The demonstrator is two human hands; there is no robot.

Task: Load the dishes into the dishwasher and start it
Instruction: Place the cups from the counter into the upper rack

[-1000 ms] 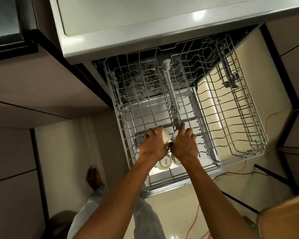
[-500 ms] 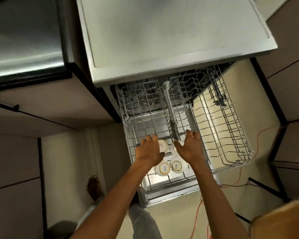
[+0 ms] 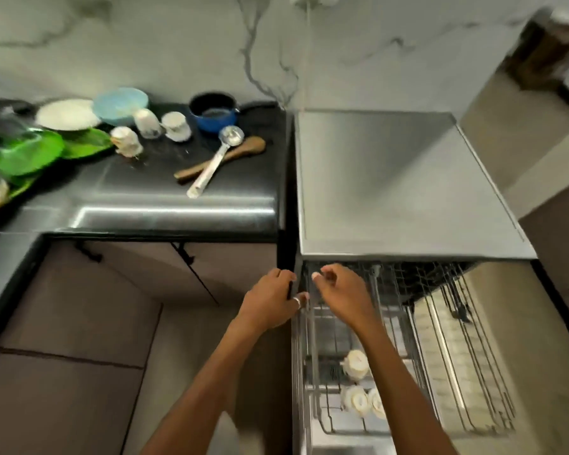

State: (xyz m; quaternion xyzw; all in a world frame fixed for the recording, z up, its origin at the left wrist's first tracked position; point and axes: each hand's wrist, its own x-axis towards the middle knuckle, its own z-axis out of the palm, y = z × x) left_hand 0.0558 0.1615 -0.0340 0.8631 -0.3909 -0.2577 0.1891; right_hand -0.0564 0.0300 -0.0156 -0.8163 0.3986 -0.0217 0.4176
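We stand at the dishwasher (image 3: 391,185). It has a flat grey top. Its wire rack (image 3: 467,372) is pulled out at the front of the dishwasher.

White cups sit in the rack, on the dishwasher's left side. One cup (image 3: 355,364) is nearer the dishwasher. A pair of cups (image 3: 353,399) sits farther out from it, side by side and touching.

Our left hand (image 3: 270,303) is at the dishwasher's front left corner, just beside the black edge there. Its fingers are loosely bent and hold nothing. We cannot tell if they touch that edge. Our right hand (image 3: 342,295) is in the air over the rack, just in front of the dishwasher's top. Its fingers are loosely bent too, and they hold nothing.

Left of the dishwasher is a dark counter (image 3: 165,205) with more dishes on it. A blue pot (image 3: 214,113) is nearest the dishwasher. A metal spoon (image 3: 216,159) lies across a wooden spoon (image 3: 243,149). Farther from the dishwasher stand three small mugs (image 3: 176,126), then a light blue bowl (image 3: 120,105), a white plate (image 3: 67,114) and green plates (image 3: 23,154), which are farthest away.
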